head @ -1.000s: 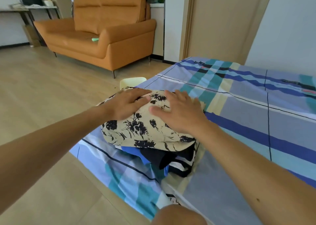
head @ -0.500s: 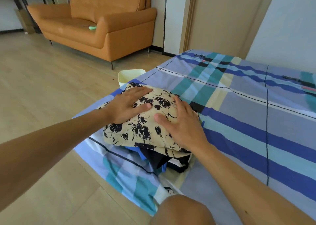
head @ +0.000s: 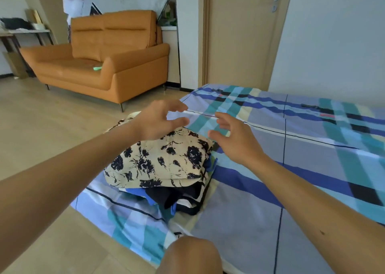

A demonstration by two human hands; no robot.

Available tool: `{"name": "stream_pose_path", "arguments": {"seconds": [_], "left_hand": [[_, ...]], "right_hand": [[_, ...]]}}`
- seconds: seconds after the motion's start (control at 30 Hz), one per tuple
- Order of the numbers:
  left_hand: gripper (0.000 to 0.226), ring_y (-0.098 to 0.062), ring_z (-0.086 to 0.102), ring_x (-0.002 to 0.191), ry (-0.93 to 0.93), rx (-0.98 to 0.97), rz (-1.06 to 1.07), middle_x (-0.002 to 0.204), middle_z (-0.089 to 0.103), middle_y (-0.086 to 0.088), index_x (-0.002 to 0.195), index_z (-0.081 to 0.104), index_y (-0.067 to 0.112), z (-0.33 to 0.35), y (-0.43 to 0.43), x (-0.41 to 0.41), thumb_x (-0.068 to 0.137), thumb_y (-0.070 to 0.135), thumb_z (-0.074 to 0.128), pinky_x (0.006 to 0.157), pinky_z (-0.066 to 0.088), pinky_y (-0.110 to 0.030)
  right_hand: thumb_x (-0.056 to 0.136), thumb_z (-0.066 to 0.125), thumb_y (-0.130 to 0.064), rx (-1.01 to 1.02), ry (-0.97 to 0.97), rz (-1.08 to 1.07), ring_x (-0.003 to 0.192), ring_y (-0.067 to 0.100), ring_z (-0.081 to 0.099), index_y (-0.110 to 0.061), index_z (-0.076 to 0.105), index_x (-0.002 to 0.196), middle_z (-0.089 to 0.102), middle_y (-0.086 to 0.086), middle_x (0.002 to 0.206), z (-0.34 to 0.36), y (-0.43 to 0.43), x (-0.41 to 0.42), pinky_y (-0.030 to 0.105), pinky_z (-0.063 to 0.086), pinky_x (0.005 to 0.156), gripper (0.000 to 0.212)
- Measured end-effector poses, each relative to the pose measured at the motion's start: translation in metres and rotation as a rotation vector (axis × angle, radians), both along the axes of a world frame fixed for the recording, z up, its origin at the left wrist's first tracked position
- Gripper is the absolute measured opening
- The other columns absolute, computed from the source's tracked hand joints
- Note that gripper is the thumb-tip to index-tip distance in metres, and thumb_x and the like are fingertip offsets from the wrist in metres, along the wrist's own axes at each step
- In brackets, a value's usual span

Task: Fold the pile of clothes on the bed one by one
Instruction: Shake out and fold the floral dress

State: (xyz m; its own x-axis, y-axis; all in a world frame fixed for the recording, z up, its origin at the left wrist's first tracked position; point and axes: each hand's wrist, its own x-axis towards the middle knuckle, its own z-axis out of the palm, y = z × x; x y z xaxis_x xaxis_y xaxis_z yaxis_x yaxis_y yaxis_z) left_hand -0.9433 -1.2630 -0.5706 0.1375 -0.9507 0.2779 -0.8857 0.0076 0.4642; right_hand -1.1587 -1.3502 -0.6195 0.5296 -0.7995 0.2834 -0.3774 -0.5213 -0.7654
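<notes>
Both hands hover spread and empty over the stack at the bed's near corner

I see my left hand [head: 158, 119] and right hand [head: 233, 137] above the cream floral garment [head: 162, 161], touching nothing; it tops the pile of clothes [head: 177, 198] on the plaid bed [head: 312, 169]. I judge it light, limp, a bit slippery — best pinched at two corners or a hem — not mid-panel.

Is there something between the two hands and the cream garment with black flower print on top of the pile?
Nothing visible. The left hand and right hand are open above the cream black-flowered garment, apart from it.
</notes>
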Motion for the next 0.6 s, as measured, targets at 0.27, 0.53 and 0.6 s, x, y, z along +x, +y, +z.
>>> {"name": "stream_pose_path", "arguments": {"seconds": [0.27,0.53,0.6], "left_hand": [[0.032,0.003,0.058,0.112,0.286,-0.091,-0.224,0.123,0.064,0.014,0.125,0.061,0.023,-0.035,-0.039,-0.138,0.094,0.033,0.065,0.102,0.047,-0.033],[0.03,0.0,0.059,0.116,0.385,-0.026,-0.441,0.12,0.065,0.016,0.124,0.061,0.028,-0.081,-0.059,-0.257,0.094,0.036,0.065,0.102,0.05,-0.036],[0.03,-0.001,0.06,0.115,0.422,0.006,-0.491,0.119,0.066,0.017,0.122,0.062,0.03,-0.095,-0.061,-0.285,0.094,0.038,0.065,0.102,0.05,-0.036]], "right_hand": [[0.092,0.07,-0.026,-0.038,-0.089,-0.142,0.127,0.007,0.053,-0.026,0.045,0.147,0.054,-0.009,0.143,-0.002,-0.005,-0.121,0.03,0.045,0.107,0.06],[0.093,0.069,-0.019,0.0,-0.137,-0.418,0.121,0.008,0.058,-0.027,0.049,0.143,0.058,-0.006,0.137,-0.036,-0.014,-0.278,0.028,0.047,0.103,0.054],[0.092,0.07,-0.017,0.011,-0.149,-0.493,0.12,0.011,0.06,-0.025,0.051,0.141,0.06,-0.005,0.135,-0.053,-0.014,-0.312,0.031,0.048,0.104,0.053]]}}
